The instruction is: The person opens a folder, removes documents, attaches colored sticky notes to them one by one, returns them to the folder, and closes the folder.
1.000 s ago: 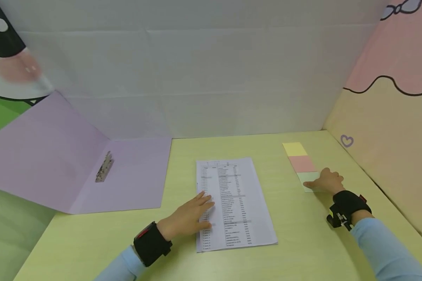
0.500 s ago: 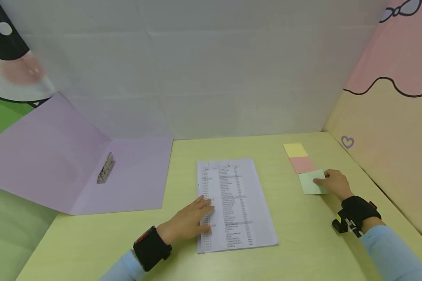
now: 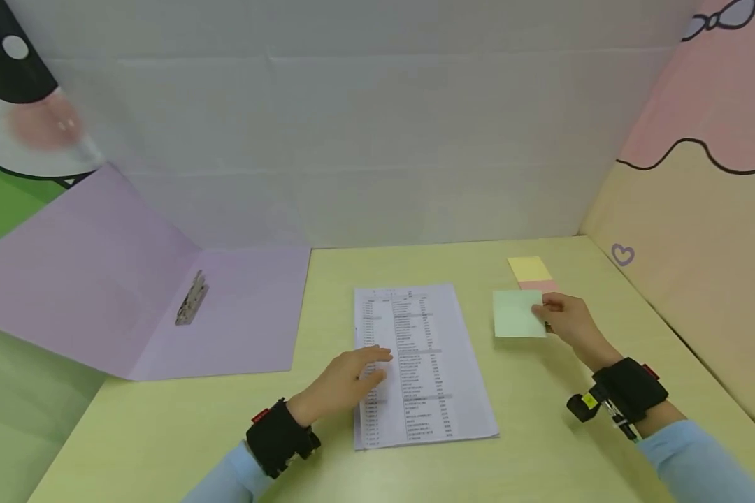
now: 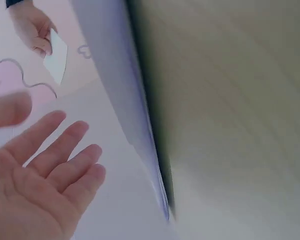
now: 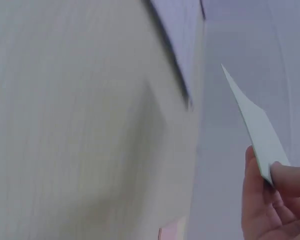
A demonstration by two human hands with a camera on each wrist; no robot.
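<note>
So the green note [image 3: 514, 313] is up in the air above the desk [image 3: 528, 426], right of the papers [image 3: 428, 363], pinched at its right edge between thumb and fingers of the right hand [image 3: 569, 325]. It looks basically square, so I can't really pick a long axis, but the free edge points left toward the papers and the face is turned to the head camera. Just behind it lie the pink note [image 3: 537, 286], partly covered from this angle, and the yellow note [image 3: 530, 268] beyond that. The left hand [image 3: 342, 384] is over the papers' left side, fingers loose and holding nothing. Papers run lengthwise away from the person, printed side up. Further left there's a purple folder [image 3: 245, 314], spread open with one cover tilted up, metal clip [image 3: 191, 299] inside. Desk's pale yellow-green, back wall [image 3: 377, 140] greyish white with creases, right wall [image 3: 679, 223] pink and beige.
</note>
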